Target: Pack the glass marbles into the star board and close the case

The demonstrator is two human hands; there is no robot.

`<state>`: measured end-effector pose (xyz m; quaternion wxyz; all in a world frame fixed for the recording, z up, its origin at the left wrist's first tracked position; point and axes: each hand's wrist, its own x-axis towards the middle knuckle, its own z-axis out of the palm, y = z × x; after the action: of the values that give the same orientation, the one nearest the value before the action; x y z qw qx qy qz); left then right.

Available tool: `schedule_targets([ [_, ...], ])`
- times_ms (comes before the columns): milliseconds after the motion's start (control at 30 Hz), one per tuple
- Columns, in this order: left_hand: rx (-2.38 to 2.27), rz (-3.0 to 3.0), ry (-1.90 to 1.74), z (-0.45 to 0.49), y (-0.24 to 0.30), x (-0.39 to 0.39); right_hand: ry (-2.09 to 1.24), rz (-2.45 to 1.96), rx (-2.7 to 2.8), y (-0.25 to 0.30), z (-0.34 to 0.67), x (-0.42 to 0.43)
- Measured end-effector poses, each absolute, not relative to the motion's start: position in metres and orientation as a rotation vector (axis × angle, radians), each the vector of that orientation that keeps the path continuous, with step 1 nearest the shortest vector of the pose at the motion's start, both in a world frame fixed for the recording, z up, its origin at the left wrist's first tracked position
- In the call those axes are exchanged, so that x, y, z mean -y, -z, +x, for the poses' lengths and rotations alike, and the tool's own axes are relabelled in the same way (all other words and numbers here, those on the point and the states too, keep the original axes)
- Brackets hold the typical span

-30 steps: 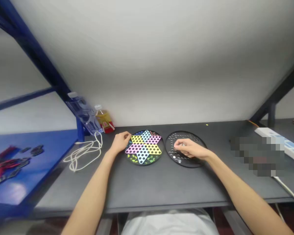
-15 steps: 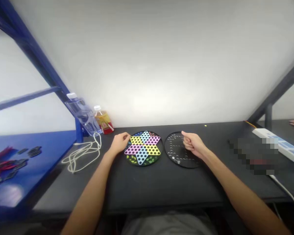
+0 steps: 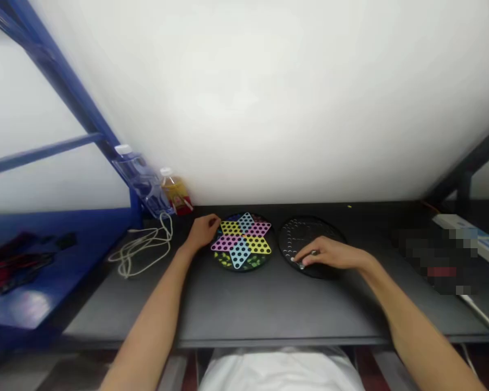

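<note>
My left hand (image 3: 204,231) rests with loosely curled fingers against the left rim of a round Chinese checkers board (image 3: 241,244), which has a six-pointed star in pink, yellow and blue. Coloured marbles lie in the board's dark edge areas. To its right lies a round black perforated board (image 3: 309,233) holding small silvery marbles. My right hand (image 3: 326,255) lies over its near side, with the fingertips down among the marbles at the front left. The hand hides part of this board, and I cannot tell whether the fingers hold a marble.
A dark grey table (image 3: 269,304) carries both boards. Behind them at left stand a tilted clear plastic bottle (image 3: 140,182) and a yellow-labelled drink bottle (image 3: 175,193). A tangled white cable (image 3: 142,247) lies at left, a white power strip (image 3: 468,233) at right, and a blue shelf (image 3: 44,228) at far left.
My right hand has come down from the far side of the black board to its near left, with the fingers lowered among the marbles. My left hand stays at the coloured board.
</note>
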<state>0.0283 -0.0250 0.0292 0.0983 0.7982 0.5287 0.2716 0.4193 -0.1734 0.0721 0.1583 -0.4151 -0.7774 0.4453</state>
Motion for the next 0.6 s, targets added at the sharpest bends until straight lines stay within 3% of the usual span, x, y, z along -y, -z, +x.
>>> schedule_targets([
  [600,-1.575,2.382,-0.773,0.029,-0.032,0.026,-1.309,-1.237,1.974,-0.057,0.421,0.166],
])
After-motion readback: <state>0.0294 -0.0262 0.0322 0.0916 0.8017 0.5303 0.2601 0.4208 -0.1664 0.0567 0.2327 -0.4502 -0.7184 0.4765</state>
